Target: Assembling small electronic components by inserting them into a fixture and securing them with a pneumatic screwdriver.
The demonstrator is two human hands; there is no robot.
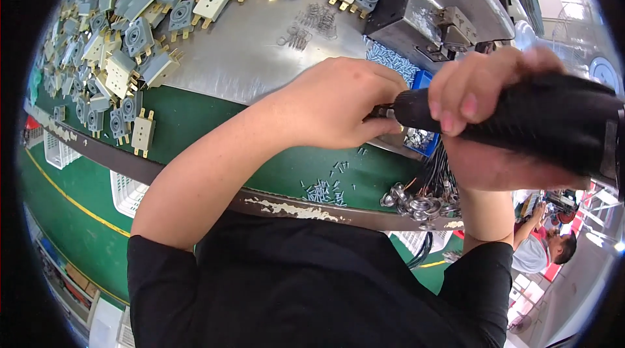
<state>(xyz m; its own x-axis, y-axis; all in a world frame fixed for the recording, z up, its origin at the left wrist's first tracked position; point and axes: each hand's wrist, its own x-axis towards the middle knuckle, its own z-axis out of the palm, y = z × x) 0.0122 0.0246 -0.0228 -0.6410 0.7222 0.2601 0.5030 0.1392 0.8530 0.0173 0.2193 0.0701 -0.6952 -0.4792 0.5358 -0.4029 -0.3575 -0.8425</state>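
Observation:
My right hand (pixel 472 91) is wrapped around a black electric screwdriver (pixel 550 120), which lies nearly level with its nose toward the left. Just beyond that nose is my left hand (pixel 348 104), its fingers closed and its thumb bent in. A small metallic part shows between thumb and fingers, too covered to name. Behind the hands stands a blue bin (pixel 423 79) by a heap of small silvery screws (pixel 392 60). Below the screwdriver's nose, another blue bin (pixel 430 145) holds small shiny metal pieces.
Grey and cream switch-like parts (pixel 137 39) with brass terminals cover the bench's left and back. Springs (pixel 316 22) lie on the metal plate (pixel 228 55). A steel fixture (pixel 449 9) stands at the back right. Loose screws (pixel 323 192) and wired metal discs (pixel 420 205) sit near the front edge. Another person (pixel 547 247) is at right.

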